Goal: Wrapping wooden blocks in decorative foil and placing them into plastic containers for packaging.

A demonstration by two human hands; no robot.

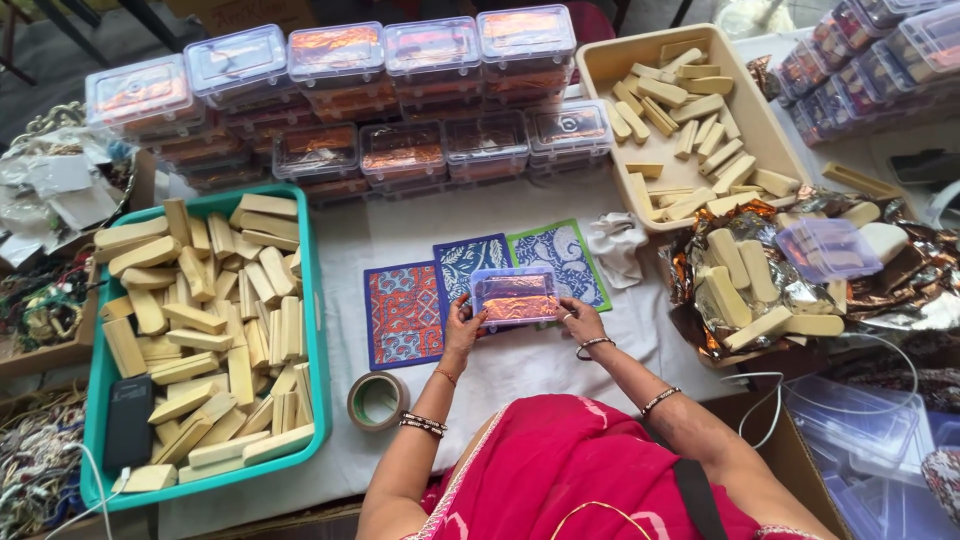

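the person wears a bright pink garment (580,460) with a gold neck edge. thin bangles (423,424) ring both wrists. a dark strap (697,497) crosses the chest.

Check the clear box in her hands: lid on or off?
On. The clear box shows a flat lid seated over coppery foil, left hand and right hand gripping its ends.

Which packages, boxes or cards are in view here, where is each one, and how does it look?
Clear lidded box: between left hand and right hand, coppery foil inside.
Stacked clear boxes: table's far side, same foil.
Patterned cards: under the box, red, blue, green.
Teal tray: left, cream bars.
Beige tray: far right, cream bars.
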